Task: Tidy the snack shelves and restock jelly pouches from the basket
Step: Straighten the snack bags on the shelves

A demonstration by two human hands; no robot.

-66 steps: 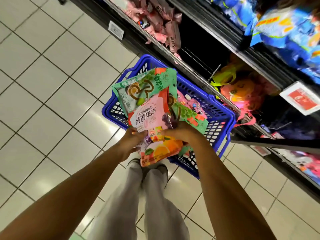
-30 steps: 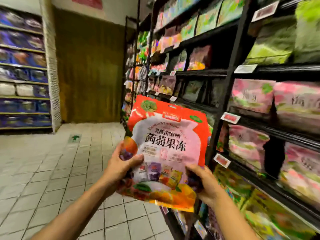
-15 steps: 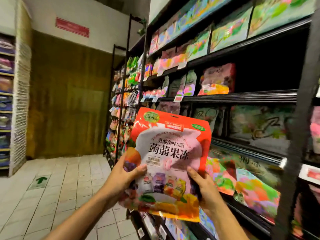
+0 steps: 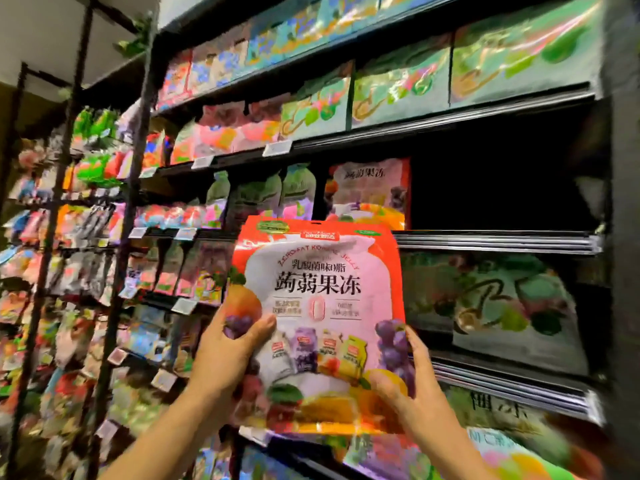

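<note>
I hold an orange and white jelly pouch [image 4: 317, 299] upright in front of the black snack shelves. My left hand [image 4: 227, 355] grips its lower left side, thumb across the front. My right hand [image 4: 407, 379] grips its lower right corner. Just behind and above the pouch, one matching orange pouch [image 4: 369, 192] stands on a shelf [image 4: 495, 240]. To the right of that pouch the shelf is dark, with no pouches visible. The basket is out of view.
Green pouches [image 4: 398, 88] fill the shelf above, and pale green ones [image 4: 502, 306] the shelf below. More snack bags [image 4: 256, 199] stand to the left. A second black rack [image 4: 69, 237] with hanging packets runs along the far left.
I have lifted the pouch from the basket up to shelf height. My view has swung from the floor to the shelves and closer to the dark gap.
</note>
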